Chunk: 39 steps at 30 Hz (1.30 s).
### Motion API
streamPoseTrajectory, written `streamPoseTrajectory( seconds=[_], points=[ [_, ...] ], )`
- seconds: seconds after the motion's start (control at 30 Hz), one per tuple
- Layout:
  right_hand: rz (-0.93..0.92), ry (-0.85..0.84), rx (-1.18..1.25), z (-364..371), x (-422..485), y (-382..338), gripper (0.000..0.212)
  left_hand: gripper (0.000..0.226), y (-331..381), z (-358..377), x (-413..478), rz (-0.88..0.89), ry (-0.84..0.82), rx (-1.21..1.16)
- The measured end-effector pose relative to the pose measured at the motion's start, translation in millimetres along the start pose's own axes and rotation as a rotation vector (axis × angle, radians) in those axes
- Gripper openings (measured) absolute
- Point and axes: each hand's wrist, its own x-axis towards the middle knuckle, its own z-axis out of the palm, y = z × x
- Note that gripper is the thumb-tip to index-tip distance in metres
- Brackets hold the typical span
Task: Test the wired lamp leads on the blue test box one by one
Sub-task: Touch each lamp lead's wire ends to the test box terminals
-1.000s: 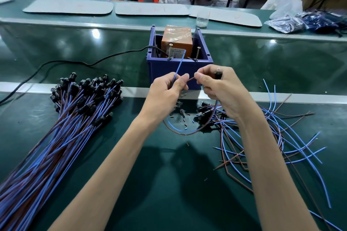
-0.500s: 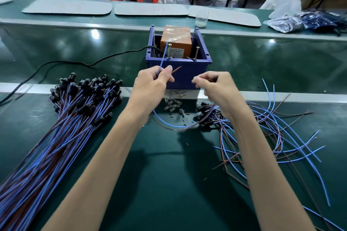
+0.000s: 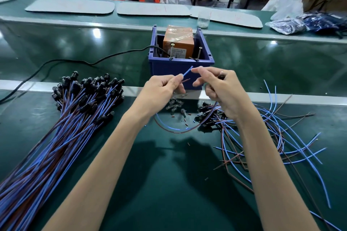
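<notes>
Mid-frame, our left hand point(image 3: 161, 90) pinches the blue and brown ends of one lamp lead point(image 3: 173, 130). Its loop sags toward the bench point(image 3: 169, 184) and rises into our curled right hand point(image 3: 225, 90), whose forefinger touches the blue tip, just in front of the blue test box point(image 3: 167, 68).

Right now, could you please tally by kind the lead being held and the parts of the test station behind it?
Wired lamp lead, held: 1
Blue test box: 1
Orange taped unit inside the box: 1
Upright metal posts: 2
Black cable into the box: 1
Total: 6
</notes>
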Motion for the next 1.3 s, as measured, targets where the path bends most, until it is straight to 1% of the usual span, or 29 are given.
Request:
streamPoseTrajectory(
  seconds=[0.13,0.23,0.33,0.5,0.67,0.93,1.3],
  points=[
    [-0.070,-0.046,0.012,1.9,-5.6,-6.8,0.010,0.032,-0.6,3.3,-0.2,0.061,-0.042,-0.042],
    [-0.092,-0.012,0.014,4.3,-7.1,-9.4,0.010,0.029,-0.8,2.2,-1.3,0.082,-0.063,-0.041],
    [-0.081,0.007,0.002,4.4,-8.3,-10.4,0.011,0.029,-1.3,1.1,-0.7,0.087,-0.056,-0.044],
    [-0.100,-0.021,-0.035,8.3,-9.0,-10.4,0.011,0.033,1.3,5.0,-1.2,0.114,-0.040,-0.032],
    [-0.087,0.002,-0.092,6.8,-6.7,-5.8,0.009,0.038,0.6,4.7,-0.8,0.096,-0.012,-0.027],
    [-0.119,0.089,-0.287,16.2,-1.6,3.6,0.025,0.038,1.4,-1.1,-0.5,0.094,-0.009,0.063],
    [0.047,0.127,-0.088,27.0,-3.0,6.0,0.025,0.041,7.1,4.7,-2.4,-0.017,0.008,0.112]
  ],
)
